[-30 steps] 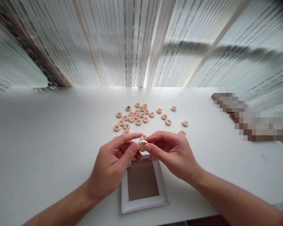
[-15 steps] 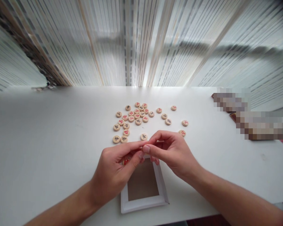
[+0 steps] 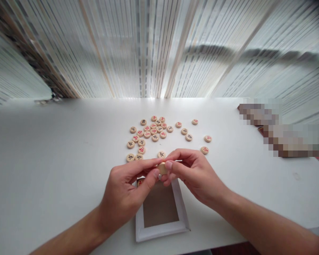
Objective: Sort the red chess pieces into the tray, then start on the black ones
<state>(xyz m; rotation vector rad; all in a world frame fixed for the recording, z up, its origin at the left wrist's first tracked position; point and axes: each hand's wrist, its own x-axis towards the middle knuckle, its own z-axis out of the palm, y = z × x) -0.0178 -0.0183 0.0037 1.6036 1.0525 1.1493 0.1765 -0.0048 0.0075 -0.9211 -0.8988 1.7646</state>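
Above the far end of a white box lid or tray (image 3: 163, 230) with a brown bottom, a pale wooden Chinese chess piece (image 3: 163, 168) is held between my hands, its blank edge or face toward me. My left hand (image 3: 134, 187) pinches it from the left with thumb and forefinger. From the right, my right hand (image 3: 194, 170) grips it with thumb and fingers. A red-marked piece (image 3: 140, 182) lies in the tray's far left corner, partly hidden by my left hand. Just beyond my fingertips a black-marked piece (image 3: 161, 154) rests on the table.
Several round pieces with red or black characters, among them a red one (image 3: 153, 131), lie in a loose group on the white table (image 3: 55, 159). A few more, like one red piece (image 3: 205, 150), are scattered rightward. Blurred-out objects (image 3: 292, 141) stand at the right edge; striped curtains (image 3: 159, 49) hang behind.
The piece between my fingertips has turned and now shows a pale blank side. My hands have shifted slightly, showing more of the tray's far left corner.
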